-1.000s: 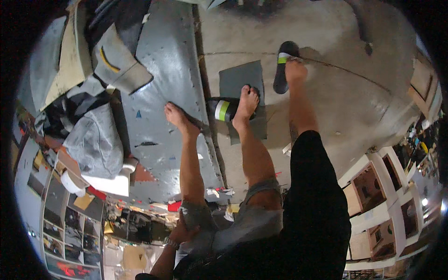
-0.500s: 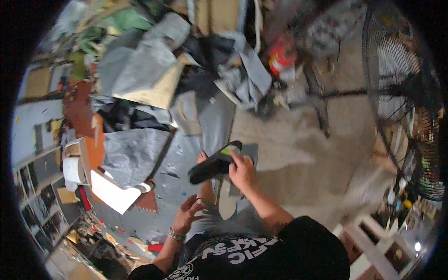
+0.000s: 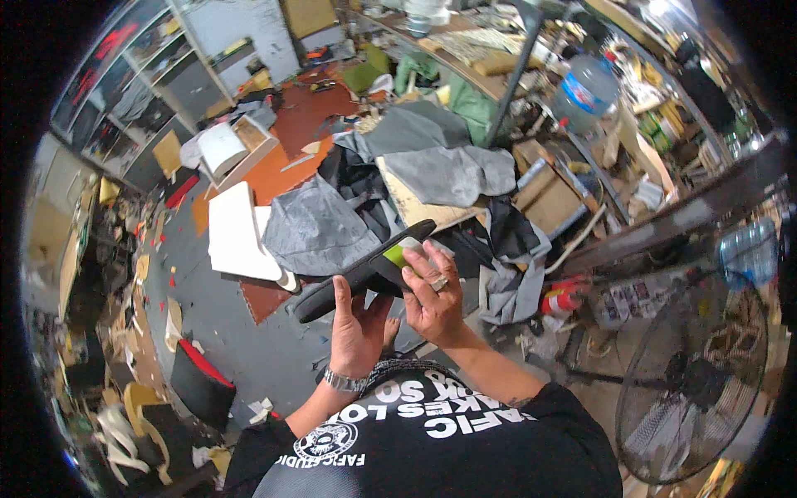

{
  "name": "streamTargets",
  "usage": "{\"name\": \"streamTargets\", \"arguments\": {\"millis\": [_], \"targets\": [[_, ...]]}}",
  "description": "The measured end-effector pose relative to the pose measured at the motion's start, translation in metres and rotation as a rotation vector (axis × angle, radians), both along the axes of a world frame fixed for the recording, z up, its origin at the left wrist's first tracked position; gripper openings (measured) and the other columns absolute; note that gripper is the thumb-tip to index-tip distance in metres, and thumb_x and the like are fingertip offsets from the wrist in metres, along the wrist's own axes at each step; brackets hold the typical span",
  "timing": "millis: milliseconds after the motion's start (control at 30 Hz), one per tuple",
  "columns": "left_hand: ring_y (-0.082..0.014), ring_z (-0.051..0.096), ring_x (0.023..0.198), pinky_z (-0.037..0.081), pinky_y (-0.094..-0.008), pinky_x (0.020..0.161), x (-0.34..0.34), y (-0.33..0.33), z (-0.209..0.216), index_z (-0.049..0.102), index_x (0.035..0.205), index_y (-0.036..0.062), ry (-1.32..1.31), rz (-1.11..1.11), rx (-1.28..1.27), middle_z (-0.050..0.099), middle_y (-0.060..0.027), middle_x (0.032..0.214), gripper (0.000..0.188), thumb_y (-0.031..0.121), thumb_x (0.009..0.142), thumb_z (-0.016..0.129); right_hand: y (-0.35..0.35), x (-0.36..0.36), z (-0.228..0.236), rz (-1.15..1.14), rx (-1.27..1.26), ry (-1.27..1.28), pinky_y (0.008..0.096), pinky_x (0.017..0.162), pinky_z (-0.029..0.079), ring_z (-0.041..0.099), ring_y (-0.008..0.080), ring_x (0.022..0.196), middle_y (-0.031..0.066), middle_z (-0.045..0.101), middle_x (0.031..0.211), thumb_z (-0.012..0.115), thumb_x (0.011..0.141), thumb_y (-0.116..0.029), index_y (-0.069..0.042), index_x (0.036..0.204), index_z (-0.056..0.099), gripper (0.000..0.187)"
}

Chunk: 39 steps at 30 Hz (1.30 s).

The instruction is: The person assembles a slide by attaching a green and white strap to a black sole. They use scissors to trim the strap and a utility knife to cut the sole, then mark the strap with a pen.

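A long black slipper (image 3: 353, 280) with a bright green patch slants across in front of me, its far end up to the right. My left hand (image 3: 357, 336) supports it near the lower end, thumb raised along the near side and the fingers partly hidden beneath it. The fingers of my right hand (image 3: 433, 303), which wears a ring, close around the slipper by the green patch. A small pale area shows beside the green; I cannot make out what it is.
Grey and black material sheets (image 3: 320, 224) lie heaped ahead. A white board (image 3: 232, 228) rests on the floor at left, with a black-and-red piece (image 3: 202, 382) nearer. A standing fan (image 3: 693, 373) and a red extinguisher-like object (image 3: 563, 297) are at right. Cluttered shelves (image 3: 137, 83) stand far left.
My view has swung, with the fan now lower at right. The left hand, apart from the slipper before, has come up to it. The right hand still holds it.
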<state>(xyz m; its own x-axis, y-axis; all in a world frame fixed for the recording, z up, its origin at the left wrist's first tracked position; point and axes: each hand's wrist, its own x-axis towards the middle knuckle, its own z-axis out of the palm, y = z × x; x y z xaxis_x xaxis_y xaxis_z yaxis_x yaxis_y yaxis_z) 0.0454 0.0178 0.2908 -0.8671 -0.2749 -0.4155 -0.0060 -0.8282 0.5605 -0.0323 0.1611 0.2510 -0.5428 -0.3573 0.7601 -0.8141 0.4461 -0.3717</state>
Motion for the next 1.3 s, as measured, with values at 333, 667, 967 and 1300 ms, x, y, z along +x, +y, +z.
{"name": "streamTargets", "arguments": {"millis": [333, 667, 967, 1300], "targets": [[-0.0137, 0.066, 0.106, 0.052, -0.0304, 0.094, -0.029, -0.019, -0.002, 0.067, 0.120, 0.0112, 0.095, 0.189, -0.123, 0.070, -0.0023, 0.116, 0.034, 0.039, 0.100, 0.070, -0.037, -0.006, 0.040, -0.042, 0.034, 0.067, 0.0566, 0.111, 0.043, 0.053, 0.0403, 0.130, 0.0144, 0.063, 0.127, 0.080, 0.085, -0.016, -0.006, 0.123, 0.067, 0.041], [-0.0132, 0.059, 0.111, 0.048, -0.0290, 0.093, -0.050, 0.005, 0.022, 0.054, 0.135, 0.0009, 0.170, 0.209, -0.481, 0.061, -0.0100, 0.129, 0.051, 0.030, 0.098, 0.074, -0.016, -0.034, 0.049, -0.081, -0.020, 0.152, 0.0529, 0.107, 0.049, 0.062, 0.0390, 0.123, 0.0137, 0.068, 0.126, 0.077, 0.091, -0.016, -0.003, 0.119, 0.073, 0.031], [-0.0149, 0.060, 0.116, 0.051, -0.0316, 0.099, -0.051, 0.002, 0.013, 0.048, 0.139, -0.0009, 0.196, 0.129, -0.528, 0.062, -0.0115, 0.133, 0.055, 0.020, 0.096, 0.076, -0.001, -0.042, 0.063, -0.071, -0.004, 0.267, 0.0461, 0.093, 0.060, 0.073, 0.0354, 0.101, 0.0135, 0.074, 0.106, 0.080, 0.088, -0.009, -0.002, 0.106, 0.074, 0.020], [-0.0128, 0.063, 0.105, 0.051, -0.0290, 0.096, -0.045, 0.005, 0.002, 0.053, 0.129, -0.0026, 0.184, 0.165, -0.473, 0.067, -0.0092, 0.120, 0.052, 0.013, 0.090, 0.084, -0.003, -0.024, 0.072, -0.218, 0.003, 0.204, 0.0392, 0.071, 0.058, 0.070, 0.0284, 0.077, 0.0091, 0.070, 0.086, 0.079, 0.089, -0.014, -0.005, 0.096, 0.072, 0.014]]}}
